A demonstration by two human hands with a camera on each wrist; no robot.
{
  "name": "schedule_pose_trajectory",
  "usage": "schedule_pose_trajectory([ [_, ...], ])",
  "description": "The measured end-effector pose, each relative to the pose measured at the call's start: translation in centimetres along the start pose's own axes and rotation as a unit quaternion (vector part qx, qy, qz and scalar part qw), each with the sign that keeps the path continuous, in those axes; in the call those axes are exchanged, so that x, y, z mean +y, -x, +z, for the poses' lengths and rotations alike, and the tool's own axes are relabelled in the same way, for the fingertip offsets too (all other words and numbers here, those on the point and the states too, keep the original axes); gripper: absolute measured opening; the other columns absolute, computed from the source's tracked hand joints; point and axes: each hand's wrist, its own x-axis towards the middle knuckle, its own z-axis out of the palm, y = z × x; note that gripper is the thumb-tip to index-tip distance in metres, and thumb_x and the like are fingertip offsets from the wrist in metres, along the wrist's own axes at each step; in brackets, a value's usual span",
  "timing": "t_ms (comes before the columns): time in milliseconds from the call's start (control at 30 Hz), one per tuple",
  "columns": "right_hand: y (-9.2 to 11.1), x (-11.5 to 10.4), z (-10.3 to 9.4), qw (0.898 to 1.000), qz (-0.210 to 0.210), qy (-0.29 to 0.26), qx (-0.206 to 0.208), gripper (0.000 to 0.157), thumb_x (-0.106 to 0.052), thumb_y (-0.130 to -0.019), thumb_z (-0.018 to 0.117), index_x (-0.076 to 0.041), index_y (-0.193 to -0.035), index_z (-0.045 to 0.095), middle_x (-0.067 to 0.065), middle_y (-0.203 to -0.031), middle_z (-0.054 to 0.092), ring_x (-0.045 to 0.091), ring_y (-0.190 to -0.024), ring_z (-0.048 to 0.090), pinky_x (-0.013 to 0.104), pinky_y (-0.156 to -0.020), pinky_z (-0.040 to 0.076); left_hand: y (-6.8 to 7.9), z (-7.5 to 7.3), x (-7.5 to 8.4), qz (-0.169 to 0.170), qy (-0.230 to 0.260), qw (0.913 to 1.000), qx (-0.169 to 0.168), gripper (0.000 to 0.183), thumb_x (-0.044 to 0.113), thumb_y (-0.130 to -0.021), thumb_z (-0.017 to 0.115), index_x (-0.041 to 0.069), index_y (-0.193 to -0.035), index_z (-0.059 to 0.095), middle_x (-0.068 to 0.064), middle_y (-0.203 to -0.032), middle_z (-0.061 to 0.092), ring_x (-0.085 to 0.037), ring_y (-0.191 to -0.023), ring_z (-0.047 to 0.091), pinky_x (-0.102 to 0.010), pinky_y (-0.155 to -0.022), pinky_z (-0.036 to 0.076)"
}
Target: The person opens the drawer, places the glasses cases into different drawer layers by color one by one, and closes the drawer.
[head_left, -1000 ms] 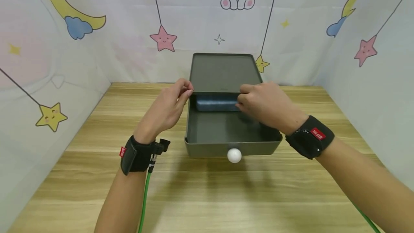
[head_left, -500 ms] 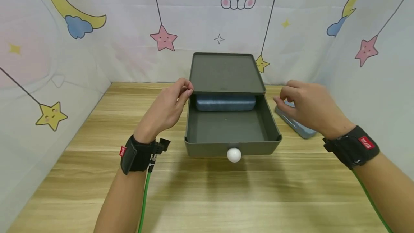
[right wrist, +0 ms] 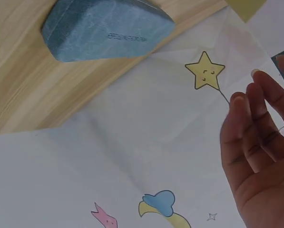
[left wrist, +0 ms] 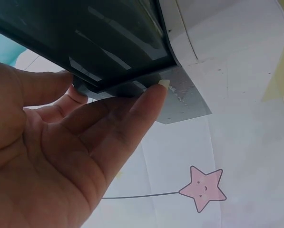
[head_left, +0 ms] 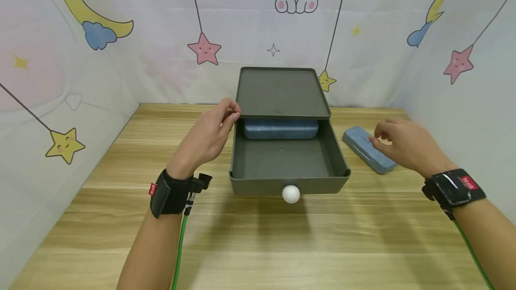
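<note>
A dark grey drawer box (head_left: 282,93) stands mid-table, its drawer pulled out toward me by a white round knob (head_left: 291,194). At the back of the drawer lies a blue glasses case (head_left: 281,129), partly under the box's top. My left hand (head_left: 207,135) pinches the box's left front corner between thumb and fingers; the left wrist view shows the fingertips at that edge (left wrist: 96,90). Beside the box, a second blue glasses case (head_left: 368,150) lies slanted on the table. My right hand (head_left: 409,144) is over its right side, fingers loosely bent and holding nothing.
The wood-grain table (head_left: 258,245) is bounded by white cloth walls (head_left: 161,12) printed with stars and moons at the back and sides. A green cable (head_left: 179,245) runs along the left forearm from the wrist strap.
My right hand has left the drawer area and moved right, past the box to the glasses case on the table, which now shows more. My left hand stays at the box's corner.
</note>
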Motion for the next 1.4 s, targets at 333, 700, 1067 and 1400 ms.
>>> schedule_pose_trajectory([
  [333,0.5,1.5,3.1,0.987,0.054,0.0,-0.149,0.051,-0.03,-0.086,0.072,0.001,-0.123,0.057,0.025,-0.11,0.054,0.03,-0.081,0.057,0.048,-0.067,0.051,0.1,0.0,-0.2,-0.006,0.0,1.0,-0.002,0.021,0.025,-0.105,0.039,0.01,-0.113,0.051,-0.007,-0.11,0.06,-0.02,-0.088,0.049,-0.04,-0.08,0.044],
  [700,0.7,2.7,5.5,0.985,0.074,-0.007,-0.157,0.06,-0.029,-0.086,0.072,0.005,-0.13,0.049,0.032,-0.114,0.049,0.038,-0.09,0.057,0.054,-0.071,0.05,-0.1,0.3,-0.2,-0.003,-0.002,1.0,-0.002,0.02,0.024,-0.105,0.039,0.011,-0.112,0.051,-0.007,-0.111,0.06,-0.018,-0.091,0.05,-0.039,-0.081,0.045],
  [1067,0.6,3.4,7.1,0.974,0.099,-0.011,-0.201,0.074,-0.036,-0.09,0.067,0.005,-0.142,0.033,0.036,-0.117,0.044,0.044,-0.095,0.05,0.055,-0.07,0.048,-0.1,0.2,-0.2,-0.004,-0.003,1.0,-0.001,0.019,0.024,-0.105,0.039,0.011,-0.112,0.051,-0.007,-0.112,0.06,-0.019,-0.09,0.05,-0.039,-0.08,0.044],
  [1400,0.8,4.4,8.4,0.976,0.094,-0.033,-0.196,0.073,-0.028,-0.091,0.066,0.002,-0.146,0.028,0.041,-0.122,0.041,0.049,-0.099,0.052,0.06,-0.074,0.047,-0.1,0.0,-0.2,0.001,-0.001,1.0,0.001,0.019,0.024,-0.105,0.039,0.011,-0.112,0.051,-0.007,-0.112,0.06,-0.018,-0.092,0.051,-0.039,-0.082,0.045],
])
